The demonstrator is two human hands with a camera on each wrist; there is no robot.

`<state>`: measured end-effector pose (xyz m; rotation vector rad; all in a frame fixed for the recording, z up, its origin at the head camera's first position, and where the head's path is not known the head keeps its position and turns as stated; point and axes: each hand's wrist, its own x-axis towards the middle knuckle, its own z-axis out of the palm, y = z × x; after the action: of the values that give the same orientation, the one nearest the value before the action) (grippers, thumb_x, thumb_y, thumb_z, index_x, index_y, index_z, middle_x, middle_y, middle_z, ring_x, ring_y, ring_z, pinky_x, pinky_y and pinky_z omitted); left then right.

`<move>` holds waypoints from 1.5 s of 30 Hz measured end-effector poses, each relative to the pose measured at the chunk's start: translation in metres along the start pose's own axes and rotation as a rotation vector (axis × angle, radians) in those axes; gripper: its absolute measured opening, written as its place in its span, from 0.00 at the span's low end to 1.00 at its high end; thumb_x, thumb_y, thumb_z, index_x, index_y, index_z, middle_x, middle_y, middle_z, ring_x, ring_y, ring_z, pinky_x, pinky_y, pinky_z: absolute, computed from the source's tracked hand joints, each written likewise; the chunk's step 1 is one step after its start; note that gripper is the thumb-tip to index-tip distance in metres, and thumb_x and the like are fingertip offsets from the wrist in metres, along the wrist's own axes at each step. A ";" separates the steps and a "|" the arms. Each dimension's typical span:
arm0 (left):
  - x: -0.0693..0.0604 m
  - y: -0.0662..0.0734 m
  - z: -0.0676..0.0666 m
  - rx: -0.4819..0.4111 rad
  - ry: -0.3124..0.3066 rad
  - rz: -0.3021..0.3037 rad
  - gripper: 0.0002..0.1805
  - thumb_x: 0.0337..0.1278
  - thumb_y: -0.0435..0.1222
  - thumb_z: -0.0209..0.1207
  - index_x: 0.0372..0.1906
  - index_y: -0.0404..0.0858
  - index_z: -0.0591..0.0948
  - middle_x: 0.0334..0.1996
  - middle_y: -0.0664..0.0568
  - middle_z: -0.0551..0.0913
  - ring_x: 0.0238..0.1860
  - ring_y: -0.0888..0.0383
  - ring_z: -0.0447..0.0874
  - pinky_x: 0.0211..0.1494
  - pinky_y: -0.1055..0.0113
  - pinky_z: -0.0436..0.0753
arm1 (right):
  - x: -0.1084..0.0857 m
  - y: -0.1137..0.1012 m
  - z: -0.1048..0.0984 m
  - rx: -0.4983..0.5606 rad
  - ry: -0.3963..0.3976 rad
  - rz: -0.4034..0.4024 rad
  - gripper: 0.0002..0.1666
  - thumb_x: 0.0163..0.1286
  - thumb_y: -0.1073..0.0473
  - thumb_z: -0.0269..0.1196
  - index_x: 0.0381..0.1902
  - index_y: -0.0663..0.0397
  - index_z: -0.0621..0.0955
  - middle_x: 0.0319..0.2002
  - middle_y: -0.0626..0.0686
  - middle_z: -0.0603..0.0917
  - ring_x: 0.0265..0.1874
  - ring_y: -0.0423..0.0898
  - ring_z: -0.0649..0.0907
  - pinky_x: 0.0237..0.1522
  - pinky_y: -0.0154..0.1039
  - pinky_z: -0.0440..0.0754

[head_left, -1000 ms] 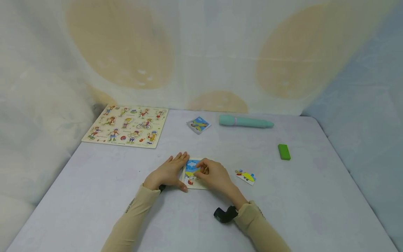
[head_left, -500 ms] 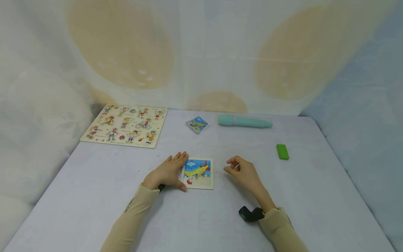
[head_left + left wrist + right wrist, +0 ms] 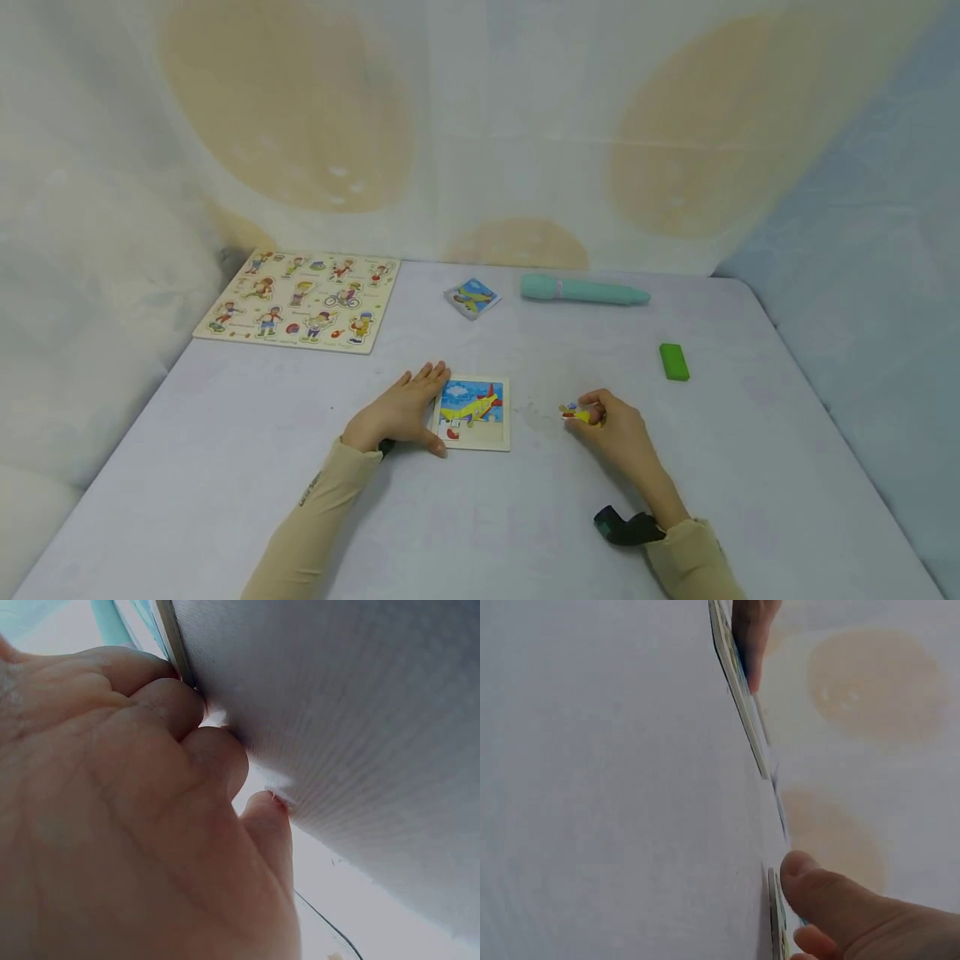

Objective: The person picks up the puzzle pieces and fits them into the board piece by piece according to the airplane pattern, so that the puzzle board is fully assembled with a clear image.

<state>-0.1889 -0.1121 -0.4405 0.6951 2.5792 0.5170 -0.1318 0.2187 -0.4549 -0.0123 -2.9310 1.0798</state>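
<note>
Near the table's middle lies a small wooden jigsaw puzzle (image 3: 481,432) in a pale frame, showing a yellow plane on blue sky. Its lower right part is bare wood. My left hand (image 3: 397,412) rests along the frame's left edge, fingers spread and straight. In the left wrist view that hand's fingers (image 3: 169,709) touch the edge of the frame. To the right, my right hand (image 3: 621,429) pinches a yellow, red and white puzzle piece (image 3: 576,413) between thumb and fingers, at table level. The right wrist view shows the thumb (image 3: 825,892) at the piece's edge; the fingertips are partly hidden.
A larger puzzle board (image 3: 300,300) with figures lies at the back left. Behind the plane puzzle are a small plane picture card (image 3: 472,297) and a mint-green pen-shaped object (image 3: 585,290). A green block (image 3: 674,362) lies at the right.
My right hand has left the plane puzzle and moved right to the loose piece, which it now pinches. More plane picture shows in the frame. The left hand has stayed put.
</note>
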 end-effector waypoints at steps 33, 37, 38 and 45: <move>-0.003 0.003 -0.002 -0.003 0.002 0.003 0.68 0.31 0.51 0.78 0.77 0.34 0.49 0.78 0.43 0.44 0.79 0.45 0.37 0.80 0.45 0.40 | -0.002 -0.007 0.003 -0.087 -0.040 0.003 0.18 0.55 0.57 0.71 0.37 0.62 0.78 0.34 0.55 0.79 0.33 0.46 0.76 0.34 0.34 0.73; -0.002 0.003 -0.002 0.002 0.004 0.004 0.68 0.32 0.51 0.77 0.77 0.34 0.49 0.78 0.43 0.44 0.79 0.46 0.37 0.80 0.45 0.41 | -0.003 -0.009 0.007 -0.130 -0.026 -0.023 0.18 0.54 0.56 0.72 0.37 0.62 0.79 0.34 0.55 0.80 0.32 0.45 0.78 0.34 0.36 0.75; -0.002 0.003 -0.001 0.000 0.005 0.006 0.68 0.32 0.51 0.77 0.77 0.34 0.49 0.78 0.43 0.45 0.79 0.46 0.38 0.80 0.45 0.41 | -0.003 -0.009 0.008 -0.145 -0.019 -0.036 0.18 0.54 0.56 0.72 0.37 0.62 0.79 0.34 0.55 0.81 0.31 0.45 0.78 0.33 0.36 0.75; -0.002 0.003 -0.001 -0.007 0.001 0.005 0.68 0.32 0.51 0.77 0.77 0.34 0.49 0.78 0.43 0.45 0.79 0.45 0.37 0.79 0.44 0.40 | -0.004 -0.008 0.016 -0.206 0.091 -0.196 0.12 0.49 0.59 0.71 0.26 0.56 0.79 0.24 0.49 0.79 0.23 0.40 0.74 0.27 0.33 0.70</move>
<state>-0.1872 -0.1111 -0.4380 0.6989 2.5768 0.5274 -0.1282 0.2019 -0.4615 0.2123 -2.8732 0.7288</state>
